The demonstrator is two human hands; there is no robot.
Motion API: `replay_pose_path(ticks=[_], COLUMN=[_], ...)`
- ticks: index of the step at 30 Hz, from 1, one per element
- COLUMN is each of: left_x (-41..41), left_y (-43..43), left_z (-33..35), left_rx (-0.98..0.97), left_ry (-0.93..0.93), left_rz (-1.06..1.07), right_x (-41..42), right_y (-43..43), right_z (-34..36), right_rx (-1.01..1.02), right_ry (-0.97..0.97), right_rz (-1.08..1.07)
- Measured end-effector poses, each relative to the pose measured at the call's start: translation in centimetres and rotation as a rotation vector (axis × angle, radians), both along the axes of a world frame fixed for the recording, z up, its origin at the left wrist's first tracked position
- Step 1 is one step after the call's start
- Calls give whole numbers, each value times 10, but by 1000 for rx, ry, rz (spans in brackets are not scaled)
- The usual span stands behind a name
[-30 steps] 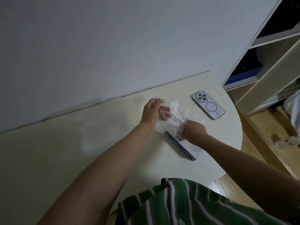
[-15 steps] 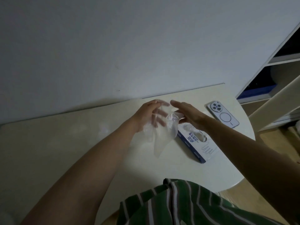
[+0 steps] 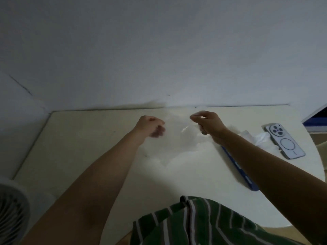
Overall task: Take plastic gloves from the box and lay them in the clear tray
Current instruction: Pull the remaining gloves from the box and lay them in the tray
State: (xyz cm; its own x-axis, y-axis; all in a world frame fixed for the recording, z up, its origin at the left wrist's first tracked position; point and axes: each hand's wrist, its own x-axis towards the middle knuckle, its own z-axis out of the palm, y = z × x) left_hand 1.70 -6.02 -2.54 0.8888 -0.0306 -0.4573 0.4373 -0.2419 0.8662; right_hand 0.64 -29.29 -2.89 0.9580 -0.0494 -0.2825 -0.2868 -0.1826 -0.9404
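Observation:
A thin clear plastic glove [image 3: 174, 138] hangs spread between my two hands above the cream table [image 3: 88, 144]. My left hand [image 3: 150, 127] pinches its left edge and my right hand [image 3: 208, 124] pinches its right edge. The blue glove box [image 3: 237, 167] lies on the table under my right forearm, mostly hidden by it. More clear plastic [image 3: 256, 138] sticks out of the box near the phone. I cannot make out the clear tray.
A pale phone [image 3: 284, 142] lies face down at the table's right edge. A white fan [image 3: 10, 213] stands at the lower left. The wall runs along the table's far edge. A shelf corner [image 3: 316, 119] shows at the far right.
My hands have moved apart and stretched the glove out flat between them. The right hand now grips it. The view has swung left, so the box and phone sit further right.

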Motion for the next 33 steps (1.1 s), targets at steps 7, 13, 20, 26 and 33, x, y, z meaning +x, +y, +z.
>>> replay_pose_path(ticks=[7,13,20,26,33], left_x=[13,21,26,29,22], left_y=[10,4,1,-2,-9], left_z=[-6,-13,-30,-40,-40], left_rx=[-25,293,690,856,1192], left_ry=[-72,-173,-391,-399,-747], left_rz=[243,125,-327,-509,-562], right_x=[3,1,12,21,23], right_y=[32,39,41,66,85], right_z=[-4,-11,5,-12,-52], right_rx=[-86,-190,-583,-656,-740], right_ry=[-56,-17,-637,-293,204], right_rz=[-157,-184,-230,358,642])
